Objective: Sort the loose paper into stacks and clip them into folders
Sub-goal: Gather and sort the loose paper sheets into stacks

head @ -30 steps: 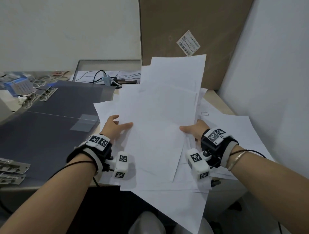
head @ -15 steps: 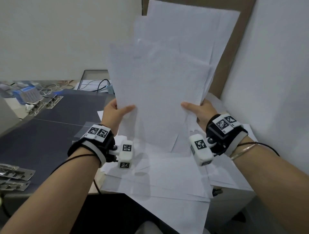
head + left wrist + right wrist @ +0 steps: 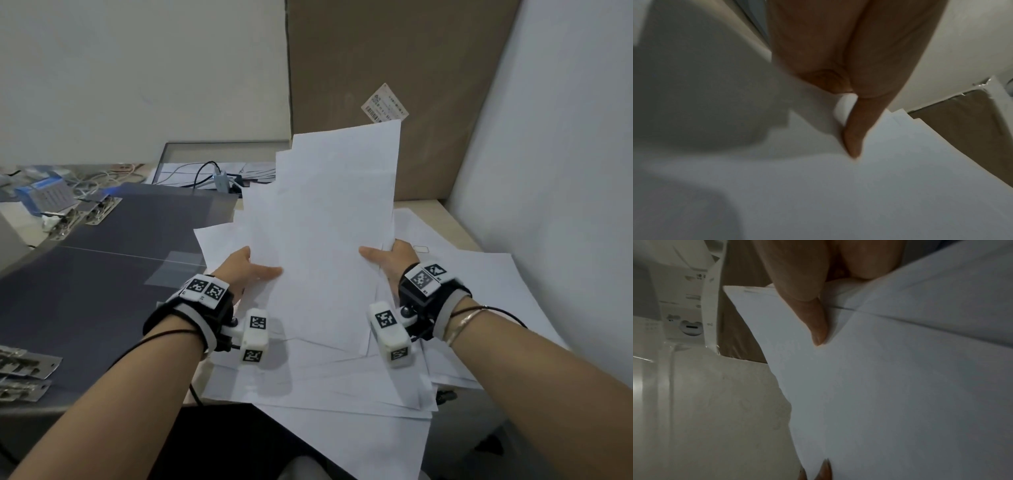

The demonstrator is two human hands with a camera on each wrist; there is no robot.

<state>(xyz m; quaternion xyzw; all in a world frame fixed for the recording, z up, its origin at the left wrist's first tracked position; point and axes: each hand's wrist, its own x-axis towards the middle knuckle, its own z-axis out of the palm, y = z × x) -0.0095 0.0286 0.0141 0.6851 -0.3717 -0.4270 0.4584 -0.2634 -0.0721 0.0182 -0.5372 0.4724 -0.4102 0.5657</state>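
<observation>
I hold an uneven sheaf of white paper upright above the desk, its sheets fanned at the top. My left hand grips its left edge with the thumb on the front face; the thumb presses the paper in the left wrist view. My right hand grips the right edge the same way, thumb on the sheaf. More loose sheets lie scattered on the desk under my wrists. A dark open folder lies flat to the left.
Metal folder clips lie at the desk's left front edge, and more clips sit at the folder's far corner. A blue box and cables clutter the back. A cardboard panel leans against the wall behind; a white wall is close on the right.
The sheaf was lifted high half a second ago; it has come back down toward the desk, with both hands still gripping its edges.
</observation>
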